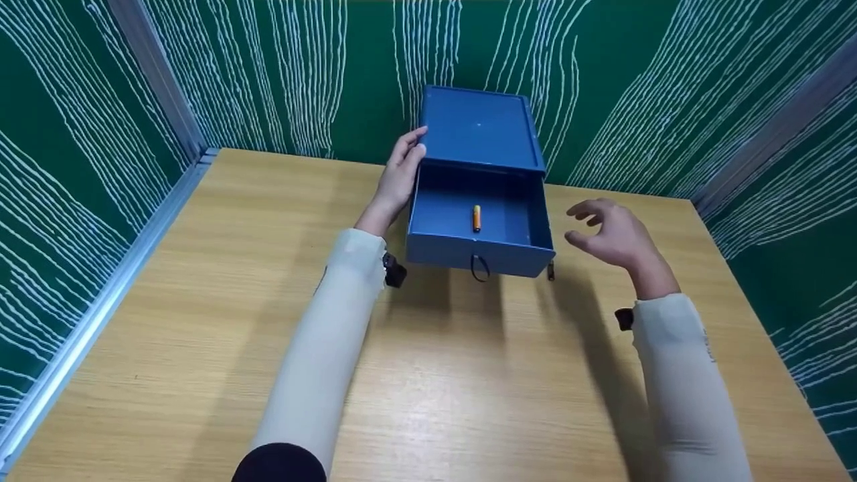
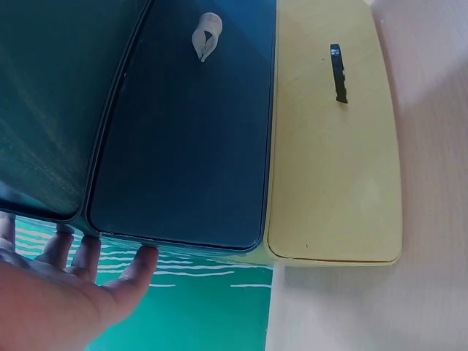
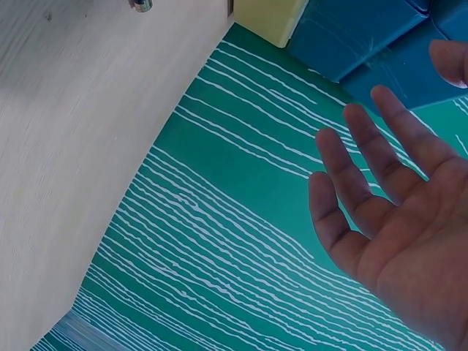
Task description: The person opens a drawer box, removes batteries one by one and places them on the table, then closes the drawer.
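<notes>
A blue drawer cabinet (image 1: 479, 127) stands against the back wall, with its top drawer (image 1: 479, 258) pulled out. Inside that drawer lies a small orange battery-like cylinder (image 1: 477, 219) with a dark end. My left hand (image 1: 398, 175) rests its fingers against the cabinet's left side; in the left wrist view the fingertips (image 2: 146, 256) touch along its edge. To the right of the drawer, my right hand (image 1: 612, 234) hovers in the air, fingers loosely bent and holding nothing. The right wrist view shows its palm (image 3: 424, 248) free of anything.
Below the open drawer are a closed dark blue drawer front (image 2: 183, 146) with a pale loop and a yellow drawer front (image 2: 333, 168) with a black loop. A small dark cylinder (image 1: 551, 271) lies on the wooden table (image 1: 428, 388). Green white-lined walls (image 1: 368, 73) enclose the table.
</notes>
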